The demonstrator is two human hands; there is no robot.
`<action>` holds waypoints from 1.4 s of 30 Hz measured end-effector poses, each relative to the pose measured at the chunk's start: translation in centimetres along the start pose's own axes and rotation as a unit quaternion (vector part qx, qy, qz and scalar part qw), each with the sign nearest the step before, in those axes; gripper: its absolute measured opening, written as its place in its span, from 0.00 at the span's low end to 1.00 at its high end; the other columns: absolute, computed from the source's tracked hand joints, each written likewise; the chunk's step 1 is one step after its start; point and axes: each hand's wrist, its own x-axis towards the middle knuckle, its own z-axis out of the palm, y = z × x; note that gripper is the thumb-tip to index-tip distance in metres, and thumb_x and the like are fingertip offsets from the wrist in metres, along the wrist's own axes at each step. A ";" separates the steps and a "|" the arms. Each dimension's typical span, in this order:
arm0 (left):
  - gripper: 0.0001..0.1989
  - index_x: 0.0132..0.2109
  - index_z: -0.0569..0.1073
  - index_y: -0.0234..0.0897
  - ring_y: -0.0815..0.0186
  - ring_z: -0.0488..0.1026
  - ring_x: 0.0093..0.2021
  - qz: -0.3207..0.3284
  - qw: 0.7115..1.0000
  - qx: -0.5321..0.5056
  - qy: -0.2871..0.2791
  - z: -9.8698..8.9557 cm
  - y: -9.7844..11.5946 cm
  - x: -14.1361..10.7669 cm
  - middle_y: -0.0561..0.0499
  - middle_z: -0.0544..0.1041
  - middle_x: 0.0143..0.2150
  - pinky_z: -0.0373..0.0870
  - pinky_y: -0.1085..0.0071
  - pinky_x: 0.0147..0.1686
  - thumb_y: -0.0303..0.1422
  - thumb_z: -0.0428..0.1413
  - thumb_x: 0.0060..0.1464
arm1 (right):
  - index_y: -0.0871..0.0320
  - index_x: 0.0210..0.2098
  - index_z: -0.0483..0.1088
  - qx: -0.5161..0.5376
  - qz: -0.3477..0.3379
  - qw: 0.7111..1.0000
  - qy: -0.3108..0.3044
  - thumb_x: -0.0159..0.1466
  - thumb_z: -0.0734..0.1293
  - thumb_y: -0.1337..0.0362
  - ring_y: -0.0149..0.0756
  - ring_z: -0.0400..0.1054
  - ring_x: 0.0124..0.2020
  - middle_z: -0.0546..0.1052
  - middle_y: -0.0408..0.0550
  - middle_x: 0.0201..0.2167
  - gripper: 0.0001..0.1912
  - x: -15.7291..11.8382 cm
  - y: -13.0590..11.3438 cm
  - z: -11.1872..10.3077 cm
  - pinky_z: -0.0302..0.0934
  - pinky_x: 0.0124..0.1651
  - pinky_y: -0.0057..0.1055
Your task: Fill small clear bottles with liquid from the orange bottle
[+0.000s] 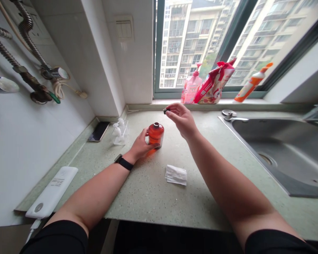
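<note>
My left hand (143,145) is wrapped round an orange-red bottle (155,132) that stands upright on the green speckled countertop (140,190). The bottle's dark neck is uncapped. Above it and to the right, my right hand (180,118) pinches a small black cap (165,111), held apart from the bottle. A folded white tissue (176,175) lies on the counter in front of the bottle. To the left of my left hand sits a clear plastic container (120,133) with crumpled whitish material in it.
A phone (98,131) and a white power bank (52,192) with a cable lie along the left wall. At right is a steel sink (288,141). On the windowsill stand a pink pump bottle (191,86), a red bag (216,83) and an orange-white bottle (251,84).
</note>
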 end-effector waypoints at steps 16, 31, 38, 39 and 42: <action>0.38 0.69 0.68 0.43 0.50 0.78 0.61 0.013 0.999 0.036 0.016 0.2 -0.2 0.0 0.41 0.79 0.63 0.73 0.51 0.63 0.45 0.71 0.57 | 0.52 0.39 0.80 -0.041 -0.017 0.989 -0.139 0.62 0.76 0.58 0.44 0.81 0.50 0.87 0.47 0.44 0.08 -1.3 1.5 0.7 0.69 0.63 0.50; 0.39 0.71 0.67 0.44 0.47 0.76 0.63 0.005 1.000 0.016 0.009 0.2 -0.1 -0.1 0.38 0.77 0.65 0.70 0.46 0.66 0.42 0.71 0.57 | 0.54 0.43 0.80 -0.048 0.037 0.994 -0.091 0.63 0.76 0.46 0.42 0.81 0.40 0.85 0.48 0.36 0.19 0.5 0.8 -3.0 0.74 0.49 0.42; 0.38 0.70 0.67 0.43 0.47 0.75 0.63 0.007 1.000 0.014 0.003 0.3 0.0 0.1 0.38 0.77 0.65 0.69 0.47 0.66 0.44 0.71 0.58 | 0.50 0.54 0.78 -0.018 0.043 0.984 -0.172 0.66 0.74 0.49 0.45 0.80 0.55 0.85 0.52 0.53 0.21 -0.9 0.8 -1.6 0.72 0.63 0.52; 0.38 0.70 0.67 0.43 0.48 0.75 0.63 0.008 1.000 0.013 0.002 0.3 0.1 0.1 0.38 0.76 0.65 0.69 0.47 0.66 0.44 0.71 0.58 | 0.50 0.56 0.77 -0.006 0.046 0.980 -0.195 0.66 0.74 0.49 0.45 0.79 0.57 0.84 0.52 0.56 0.22 -1.1 0.8 -1.3 0.71 0.65 0.52; 0.39 0.71 0.67 0.43 0.48 0.74 0.63 0.010 1.000 0.010 0.000 0.3 0.1 0.0 0.38 0.76 0.66 0.68 0.47 0.66 0.45 0.70 0.58 | 0.50 0.57 0.78 -0.007 0.043 0.976 -0.212 0.65 0.75 0.51 0.45 0.80 0.55 0.85 0.52 0.52 0.22 -1.1 0.9 -1.2 0.69 0.67 0.53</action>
